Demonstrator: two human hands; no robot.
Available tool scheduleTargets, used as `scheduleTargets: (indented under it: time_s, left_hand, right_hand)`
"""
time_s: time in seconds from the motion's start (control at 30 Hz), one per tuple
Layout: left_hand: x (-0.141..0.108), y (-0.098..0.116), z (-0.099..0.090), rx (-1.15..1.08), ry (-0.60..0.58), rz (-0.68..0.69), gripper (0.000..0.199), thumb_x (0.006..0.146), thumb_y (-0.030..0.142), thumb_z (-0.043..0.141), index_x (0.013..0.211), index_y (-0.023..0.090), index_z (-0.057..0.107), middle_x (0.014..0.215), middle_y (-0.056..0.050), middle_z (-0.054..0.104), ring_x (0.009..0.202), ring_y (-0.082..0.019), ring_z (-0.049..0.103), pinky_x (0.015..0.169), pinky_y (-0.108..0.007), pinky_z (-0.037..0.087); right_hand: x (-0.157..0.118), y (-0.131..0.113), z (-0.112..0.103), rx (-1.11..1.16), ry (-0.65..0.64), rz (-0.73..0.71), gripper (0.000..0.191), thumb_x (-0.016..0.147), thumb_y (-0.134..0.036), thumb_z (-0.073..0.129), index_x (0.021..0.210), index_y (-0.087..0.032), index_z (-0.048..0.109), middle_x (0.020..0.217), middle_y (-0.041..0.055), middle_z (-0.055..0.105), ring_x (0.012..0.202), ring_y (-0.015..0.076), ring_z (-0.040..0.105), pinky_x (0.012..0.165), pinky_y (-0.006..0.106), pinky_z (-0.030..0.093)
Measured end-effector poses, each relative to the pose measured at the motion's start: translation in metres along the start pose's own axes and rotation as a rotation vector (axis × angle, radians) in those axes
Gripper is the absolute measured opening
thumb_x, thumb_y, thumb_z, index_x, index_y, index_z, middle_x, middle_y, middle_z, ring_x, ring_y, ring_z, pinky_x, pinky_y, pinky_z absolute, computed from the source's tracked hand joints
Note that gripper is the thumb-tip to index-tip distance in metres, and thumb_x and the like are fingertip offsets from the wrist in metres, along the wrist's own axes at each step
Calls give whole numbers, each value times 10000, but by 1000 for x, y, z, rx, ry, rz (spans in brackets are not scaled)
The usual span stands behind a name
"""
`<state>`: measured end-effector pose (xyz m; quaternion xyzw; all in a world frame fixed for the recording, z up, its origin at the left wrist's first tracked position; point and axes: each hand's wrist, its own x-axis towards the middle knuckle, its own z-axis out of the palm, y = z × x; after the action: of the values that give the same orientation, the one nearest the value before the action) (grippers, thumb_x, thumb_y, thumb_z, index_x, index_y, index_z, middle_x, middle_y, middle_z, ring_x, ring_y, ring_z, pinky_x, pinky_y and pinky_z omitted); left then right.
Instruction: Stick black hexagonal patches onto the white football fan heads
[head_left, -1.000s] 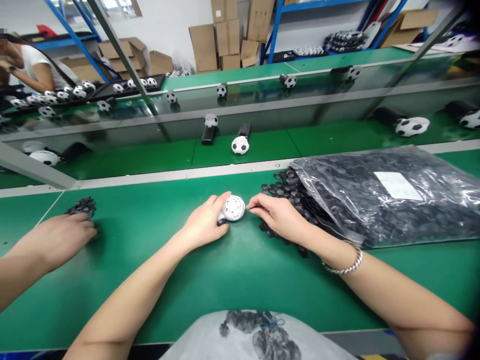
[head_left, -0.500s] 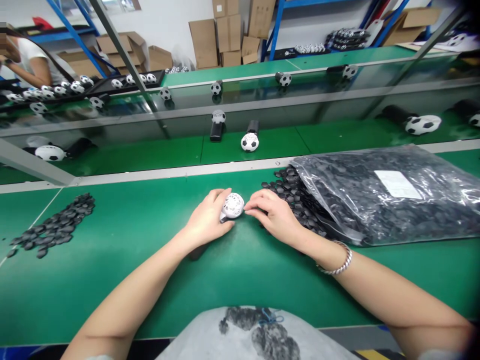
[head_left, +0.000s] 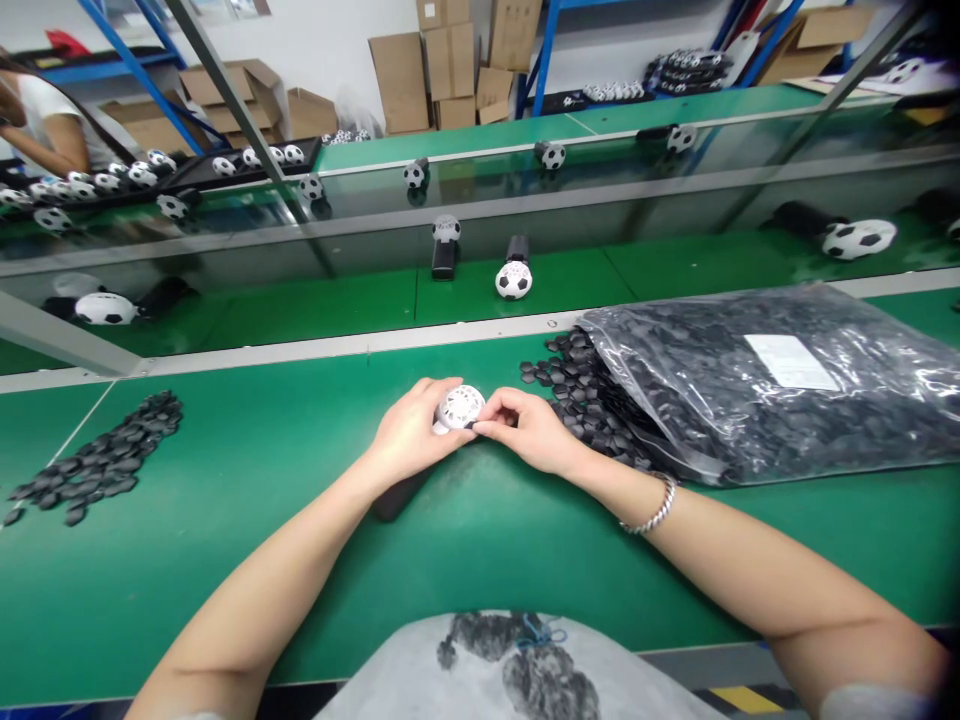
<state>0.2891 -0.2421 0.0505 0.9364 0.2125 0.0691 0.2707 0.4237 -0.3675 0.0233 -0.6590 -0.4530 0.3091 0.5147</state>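
Observation:
A white ball with cut-out openings (head_left: 460, 407) sits low over the green table, and my left hand (head_left: 411, 432) is wrapped round its left side. A dark handle (head_left: 397, 497) sticks out below that hand. My right hand (head_left: 525, 428) touches the ball's lower right edge with thumb and fingertips pinched; a small dark piece seems to show between them. Right of it, loose black pieces (head_left: 581, 385) spill from a clear plastic bag (head_left: 705, 385) with a white label. Another pile of black pieces (head_left: 112, 455) lies at the far left.
Behind the table's metal edge runs a green conveyor (head_left: 315, 315) carrying soccer balls on black handles, one ball (head_left: 514, 281) straight ahead. A slanted metal post (head_left: 67, 325) stands at left. Across the line are a person's arm (head_left: 60, 145), a tray of balls and cardboard boxes (head_left: 450, 60).
My right hand has moved slightly left and now meets the ball, and my left thumb has come in along its lower edge. The conveyor items have shifted slightly, and the view has moved a little.

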Motion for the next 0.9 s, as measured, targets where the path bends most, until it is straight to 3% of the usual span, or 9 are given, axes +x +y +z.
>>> scheduleTargets:
  time_s: [0.23, 0.33, 0.4, 0.53, 0.67, 0.77, 0.9]
  left_hand:
    - [2, 2, 2, -22, 32, -17, 555, 656, 375, 661, 1162, 197, 519, 1061, -57, 578, 939, -232, 574, 792, -345, 482]
    - [1, 2, 1, 2, -5, 5, 586, 670, 379, 635, 1208, 206, 481, 1157, -59, 557, 1019, -243, 554, 840, -354, 473]
    - [-1, 1, -2, 65, -48, 2, 629, 675, 332, 609, 1263, 204, 426, 1250, -64, 516, 1104, -261, 514, 896, -372, 447]
    - [-2, 0, -9, 216, -90, 41, 661, 648, 121, 491, 1296, 200, 390, 1314, -53, 481, 1185, -253, 456, 949, -380, 401]
    - [-1, 0, -12, 265, -95, 111, 732, 610, 21, 396, 1294, 281, 380, 1338, 16, 462, 1188, -228, 450, 914, -406, 392]
    - [0, -1, -11, 276, -91, 128, 724, 618, 16, 384, 1292, 280, 382, 1341, 14, 459, 1186, -227, 448, 917, -419, 373]
    - [-1, -3, -10, 269, -97, 162, 715, 629, 18, 379, 1299, 267, 370, 1349, -1, 450, 1198, -216, 439, 914, -409, 366]
  right_hand:
    - [6, 4, 3, 56, -18, 97, 155, 655, -238, 662, 674, -162, 529, 610, -34, 525, 568, 96, 469, 549, 227, 385]
    - [12, -1, -9, 69, -80, 86, 167, 645, -246, 670, 683, -158, 533, 610, -33, 529, 561, 94, 470, 541, 223, 383]
    - [16, -5, -24, 24, -46, 47, 159, 676, -272, 653, 698, -154, 549, 619, -24, 545, 563, 97, 477, 547, 225, 388]
    - [17, -6, -50, -346, 141, -3, 83, 733, -246, 616, 720, -164, 616, 667, -5, 587, 580, 103, 493, 576, 233, 392]
    - [15, 0, -48, -682, 36, -15, 94, 773, -245, 593, 801, -202, 671, 810, 16, 619, 708, 134, 553, 631, 243, 398]
    - [17, 3, -37, -844, 2, -1, 179, 796, -304, 580, 926, -214, 663, 927, 39, 614, 816, 170, 570, 636, 250, 397]
    - [18, 2, -32, -979, -21, -12, 165, 841, -276, 521, 896, -208, 661, 902, 44, 617, 801, 169, 571, 629, 253, 384]
